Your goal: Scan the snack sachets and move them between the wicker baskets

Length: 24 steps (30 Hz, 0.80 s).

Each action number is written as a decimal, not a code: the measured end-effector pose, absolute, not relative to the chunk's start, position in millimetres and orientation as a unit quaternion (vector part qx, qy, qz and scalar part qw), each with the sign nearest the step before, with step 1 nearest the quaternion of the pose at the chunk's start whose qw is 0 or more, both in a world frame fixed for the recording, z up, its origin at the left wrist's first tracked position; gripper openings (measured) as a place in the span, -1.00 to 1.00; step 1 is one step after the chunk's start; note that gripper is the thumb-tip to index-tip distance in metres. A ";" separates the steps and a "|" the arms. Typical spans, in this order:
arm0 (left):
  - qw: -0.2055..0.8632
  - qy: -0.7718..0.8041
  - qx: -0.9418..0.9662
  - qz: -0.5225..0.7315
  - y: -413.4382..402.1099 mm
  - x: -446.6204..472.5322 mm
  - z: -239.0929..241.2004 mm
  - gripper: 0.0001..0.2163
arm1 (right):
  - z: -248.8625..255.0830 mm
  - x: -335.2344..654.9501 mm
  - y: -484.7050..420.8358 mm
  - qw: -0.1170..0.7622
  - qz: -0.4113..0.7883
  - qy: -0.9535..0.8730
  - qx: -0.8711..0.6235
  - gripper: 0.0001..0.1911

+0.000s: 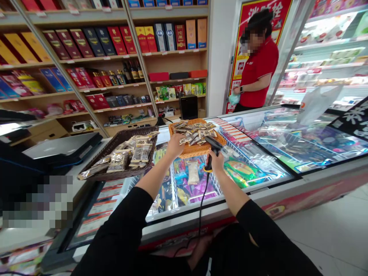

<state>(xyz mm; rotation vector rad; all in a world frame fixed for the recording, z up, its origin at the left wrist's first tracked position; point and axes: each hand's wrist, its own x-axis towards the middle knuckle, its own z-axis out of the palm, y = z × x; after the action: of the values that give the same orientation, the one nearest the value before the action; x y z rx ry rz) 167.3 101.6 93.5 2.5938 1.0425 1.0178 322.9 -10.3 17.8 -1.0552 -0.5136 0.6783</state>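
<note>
Stretching out below the fingers of the left hand (174,145) and the right hand (217,163) is a glass-topped freezer (276,193). A dark woven basket (116,140) sits left of the left fingers. Between both sets of fingers lies an orange basket (195,149). The right fingers wrap round a black scanner (214,143). Small packets (198,134) heaped in the orange basket meet the left fingertips; whether these pinch one, I cannot tell.

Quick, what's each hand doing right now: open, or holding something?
Left hand: at the left side of the orange woven basket; grip cannot be told.
Right hand: closed around a black, pistol-shaped handheld scanner.
</note>
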 end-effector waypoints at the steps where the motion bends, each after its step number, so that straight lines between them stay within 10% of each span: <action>1: 0.088 0.340 0.874 0.336 105.8 183.4 92.6 -0.67 | 16.7 323.0 -9.5 0.782 0.313 -0.236 -0.484 -0.70; 17: 0.024 0.332 0.929 0.159 138.2 316.8 86.5 -0.70 | 18.9 323.7 -1.9 0.846 0.244 -0.153 -0.448 -0.75; 24: 0.298 0.387 0.787 0.376 136.0 235.6 114.6 -0.90 | 17.1 322.8 -7.4 0.825 0.301 -0.195 -0.437 -0.76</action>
<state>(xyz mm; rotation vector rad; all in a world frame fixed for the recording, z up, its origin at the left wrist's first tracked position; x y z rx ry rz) 235.6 136.0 114.6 2.0929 1.0291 0.9995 322.8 -7.4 17.1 -0.9294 -0.4154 0.6393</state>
